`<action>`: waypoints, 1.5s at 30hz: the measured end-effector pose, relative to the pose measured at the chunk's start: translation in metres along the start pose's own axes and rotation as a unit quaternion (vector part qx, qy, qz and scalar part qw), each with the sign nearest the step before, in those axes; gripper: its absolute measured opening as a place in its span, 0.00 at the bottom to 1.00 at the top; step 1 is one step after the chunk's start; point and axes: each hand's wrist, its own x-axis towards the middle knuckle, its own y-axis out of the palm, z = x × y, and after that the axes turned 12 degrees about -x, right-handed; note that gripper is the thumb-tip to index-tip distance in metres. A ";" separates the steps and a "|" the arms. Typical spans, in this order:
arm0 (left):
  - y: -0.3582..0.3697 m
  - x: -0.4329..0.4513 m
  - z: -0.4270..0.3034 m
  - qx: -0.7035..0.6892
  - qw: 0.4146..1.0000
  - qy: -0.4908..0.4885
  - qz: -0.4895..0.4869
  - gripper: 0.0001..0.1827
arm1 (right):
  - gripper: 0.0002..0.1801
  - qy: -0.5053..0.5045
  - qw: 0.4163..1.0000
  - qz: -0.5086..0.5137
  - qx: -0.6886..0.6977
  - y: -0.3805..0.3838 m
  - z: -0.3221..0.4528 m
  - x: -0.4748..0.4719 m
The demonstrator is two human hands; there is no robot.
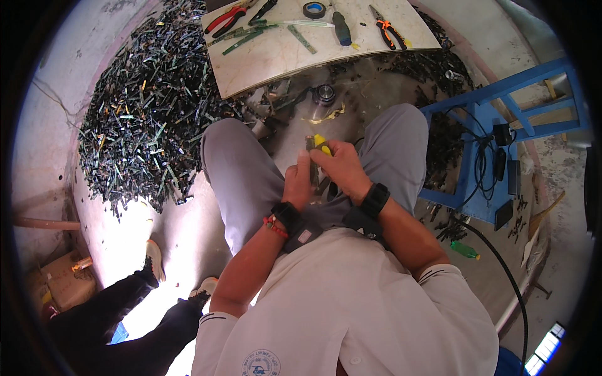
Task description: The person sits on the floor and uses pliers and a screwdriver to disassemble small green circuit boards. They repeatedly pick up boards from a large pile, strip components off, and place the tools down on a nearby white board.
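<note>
Between my knees, my left hand (298, 181) grips a narrow dark strip (310, 143), thumb along its side; it looks like a thin circuit board. My right hand (345, 167) is closed around a yellow-and-dark hand tool (321, 142), held right beside the strip's upper end. Fingers cover most of the tool, so its exact kind cannot be told. On the floor beyond my hands are a curled yellow strip (329, 115) and a round metal-topped object (324, 94).
A board tabletop (263, 70) ahead carries red-handled pliers (228, 19), a tape roll (314, 9), a screwdriver (341, 29), orange-black needle-nose pliers (389, 32) and green strips (301, 39). A strip heap (146, 108) lies left, a blue stool (484, 183) with cables right. Another person's legs (136, 324) stand lower left.
</note>
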 end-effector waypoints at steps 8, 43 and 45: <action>-0.005 0.001 0.000 -0.051 0.996 -0.052 0.056 0.31 | 0.11 0.068 0.992 0.071 0.082 -0.014 0.004 -0.007; 0.001 0.003 0.000 -0.068 0.992 -0.080 0.068 0.29 | 0.06 -0.028 0.987 -0.059 0.148 0.007 -0.025 -0.005; 0.000 0.005 0.003 -0.061 0.994 -0.068 0.061 0.29 | 0.07 -0.029 0.986 -0.080 0.142 0.009 -0.018 -0.007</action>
